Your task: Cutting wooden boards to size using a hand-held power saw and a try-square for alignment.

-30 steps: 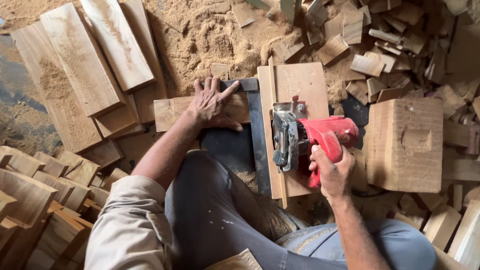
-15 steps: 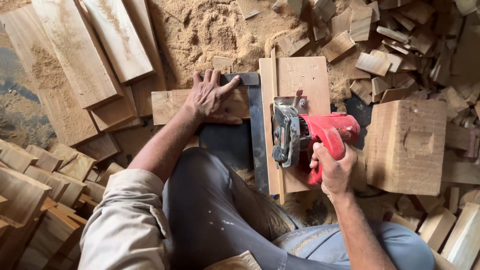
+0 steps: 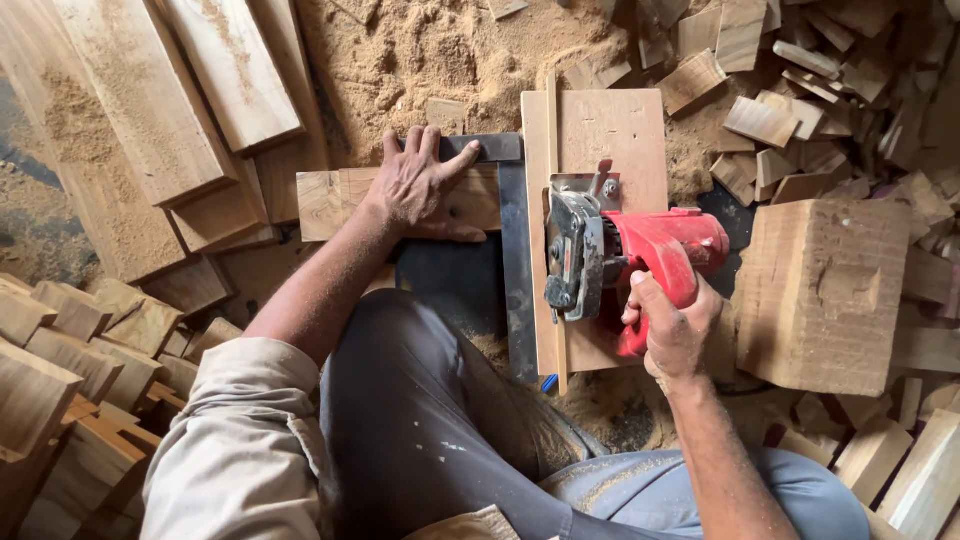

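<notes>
My left hand (image 3: 422, 185) lies flat, fingers spread, on a short wooden board (image 3: 325, 203) that sits against a dark metal square guide (image 3: 516, 250). My right hand (image 3: 675, 325) grips the handle of a red circular saw (image 3: 640, 260), which rests on a flat wooden base panel (image 3: 610, 125) to the right of the guide. The saw's metal blade guard (image 3: 572, 255) faces the guide. My knee in grey trousers (image 3: 420, 400) is below the board.
Long planks (image 3: 150, 110) lie at the upper left, and stacked short pieces (image 3: 60, 370) at the lower left. A thick wooden block (image 3: 825, 290) stands right of the saw. Sawdust (image 3: 440, 50) covers the ground ahead; several offcuts (image 3: 800, 110) pile at the upper right.
The saw and my right hand have stayed in about the same spot. My left hand still presses on the board. The view has shifted slightly.
</notes>
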